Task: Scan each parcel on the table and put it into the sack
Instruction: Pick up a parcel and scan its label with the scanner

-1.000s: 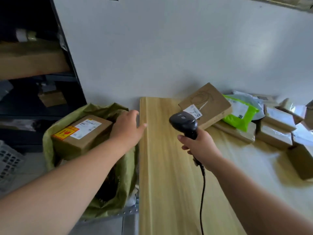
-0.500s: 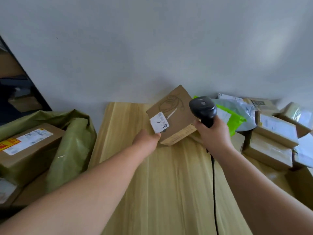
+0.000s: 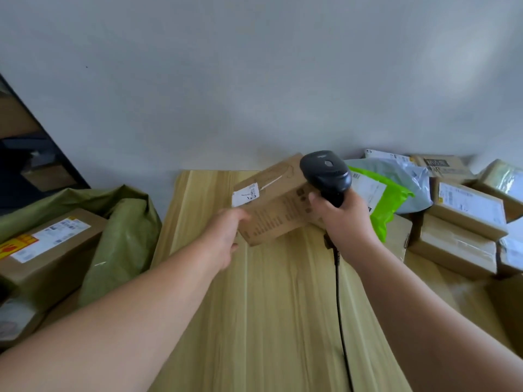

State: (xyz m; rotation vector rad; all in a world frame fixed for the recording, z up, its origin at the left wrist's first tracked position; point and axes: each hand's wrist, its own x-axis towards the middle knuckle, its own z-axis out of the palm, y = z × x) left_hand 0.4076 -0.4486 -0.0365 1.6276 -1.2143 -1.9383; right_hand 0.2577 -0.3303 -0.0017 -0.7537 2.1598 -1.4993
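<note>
Head view: the wooden table (image 3: 268, 321) fills the middle of the picture, with the green sack (image 3: 121, 222) just off its left edge. A large labelled carton (image 3: 51, 250) already lies in the sack's mouth. On the right side of the table a pile of parcels (image 3: 464, 219) waits, among them a bright green mailer (image 3: 382, 205).

Near the table's far edge sits the brown box (image 3: 277, 213), tilted, with its right end hidden behind the scanner. I cannot tell whether that end rests on the table or on the pile.

The left hand (image 3: 223, 236) grips the box at its near left corner, thumb on top. The right hand (image 3: 345, 222) is wrapped round the handle of the black scanner (image 3: 325, 174), whose head is over the box's right end. The white label (image 3: 245, 194) is at the opposite, left end of the top face. The cable (image 3: 339, 306) trails back across the table.

Several things could go wrong from here:
- The beam may miss that label, or read the green mailer's label instead, since it lies just beside the scanner.
- A one-corner grip may let the box swing and slip when lifted.
- The carton crowds the sack's mouth, so the box may catch on the slumped rim and slide off.
- The cable may snag on a table edge.
</note>
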